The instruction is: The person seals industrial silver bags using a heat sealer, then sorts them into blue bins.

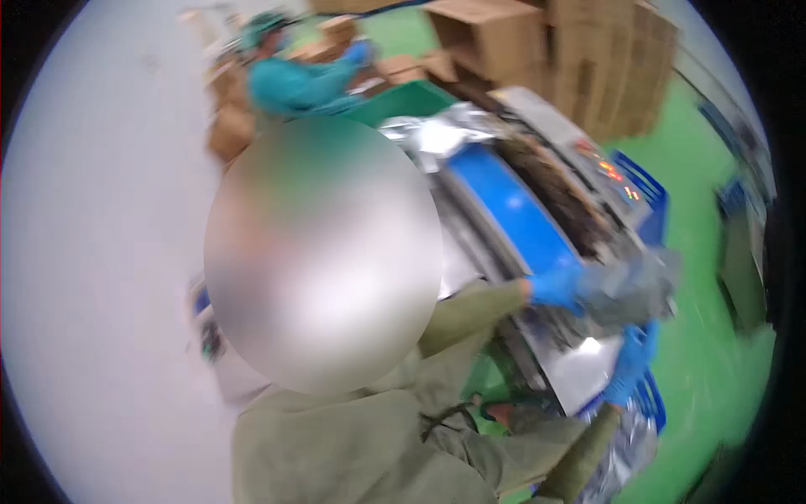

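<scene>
My left hand, in a blue glove, grips the near side of a crumpled silver-grey bag above the machine's right end. My right hand, also gloved in blue, is just below that bag, at the edge of a shiny metal plate; motion blur hides its fingers and whether it touches the bag. More silver foil bags lie beneath my right forearm. The machine has a blue strip and a panel with lit red digits.
A co-worker in teal is at the upper left near cardboard boxes. Foil lies by a green bin. Blue crates stand beyond the machine. A large blurred oval hides the middle left.
</scene>
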A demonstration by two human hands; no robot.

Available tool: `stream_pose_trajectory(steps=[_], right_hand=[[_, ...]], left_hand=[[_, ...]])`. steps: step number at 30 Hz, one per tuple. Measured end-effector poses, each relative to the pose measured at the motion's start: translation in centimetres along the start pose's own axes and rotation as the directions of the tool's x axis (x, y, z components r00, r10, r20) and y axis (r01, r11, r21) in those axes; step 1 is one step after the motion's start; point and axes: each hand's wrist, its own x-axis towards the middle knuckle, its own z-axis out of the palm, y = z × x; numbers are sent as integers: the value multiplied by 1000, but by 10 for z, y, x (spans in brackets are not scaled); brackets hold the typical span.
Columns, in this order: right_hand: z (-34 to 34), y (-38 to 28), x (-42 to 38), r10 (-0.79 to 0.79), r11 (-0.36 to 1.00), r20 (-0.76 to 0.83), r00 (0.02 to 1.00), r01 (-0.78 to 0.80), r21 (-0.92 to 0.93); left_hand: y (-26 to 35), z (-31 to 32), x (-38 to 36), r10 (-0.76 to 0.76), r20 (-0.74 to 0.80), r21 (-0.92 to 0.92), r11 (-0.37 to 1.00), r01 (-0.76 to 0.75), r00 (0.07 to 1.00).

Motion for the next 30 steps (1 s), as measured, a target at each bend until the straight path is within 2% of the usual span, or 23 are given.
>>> stream_pose_trajectory(steps=[1,3,6,8,9,10,12,14,16,17,18,19,20,21,23,24,25,26,27,28,29,30], right_hand=[[3,-22,2,-31,994,-27,999,34,104],[-10,-5,10,-303,948,-152,941,280,-153],[-19,0,24,-88,994,-26,996,86,-68],[-36,35,24,-248,900,41,968,245,-359],[-36,30,24,-322,812,83,943,320,-487],[-37,27,17,-428,761,-26,903,345,-550],[-45,88,20,-340,935,-18,940,336,-111],[-42,71,9,-421,902,-56,905,411,-136],[-35,44,-5,-454,885,-116,883,433,-171],[-23,38,-7,-332,930,-208,920,356,90],[-12,31,-8,-201,884,-296,934,303,356],[-10,-10,-5,-394,910,-358,846,413,-27],[-11,-34,-11,-265,950,-373,889,306,56],[-12,-50,-15,-130,966,-378,917,203,159],[-10,-77,-18,109,952,-414,904,25,305],[-12,-82,-17,225,921,-408,885,-57,385],[-15,-75,-12,212,934,-384,899,-70,351],[-16,-60,-4,205,942,-360,910,-83,326],[-14,-49,4,201,950,-331,922,-102,295],[-4,-47,14,212,931,-316,925,-93,353],[6,-32,20,290,899,-254,923,-171,403],[20,-12,25,360,859,-192,913,-244,449]], left_hand=[[14,-1,-8,-267,-263,71,953,294,927],[27,-14,-3,-330,-217,121,925,361,919],[72,-48,23,-114,-211,414,889,195,971],[72,-47,32,-65,-181,562,812,157,981],[69,-49,36,-41,-156,634,762,132,987],[60,-58,33,38,-157,803,587,106,987],[65,-84,13,171,16,935,348,-75,985],[37,-79,-5,23,53,968,242,-57,998],[17,-72,-14,298,-70,900,430,-68,952],[25,-64,-5,327,-132,871,490,-49,936],[33,-51,5,300,-265,753,658,2,916],[37,-36,15,348,-350,705,710,0,870],[43,-26,19,379,-446,664,748,16,811],[50,-18,22,227,-568,498,860,111,791],[58,-8,28,-132,-715,125,942,311,687],[53,-7,35,-192,-736,46,943,330,650],[45,-7,42,-254,-752,-35,937,348,609],[38,-7,48,-316,-760,-107,923,370,568],[14,-16,47,-383,-716,-116,890,441,584],[-25,-30,40,-452,-669,-121,849,514,590],[-56,-38,30,-518,-621,-120,804,582,588],[-75,-40,21,-512,-636,-79,787,612,577]])
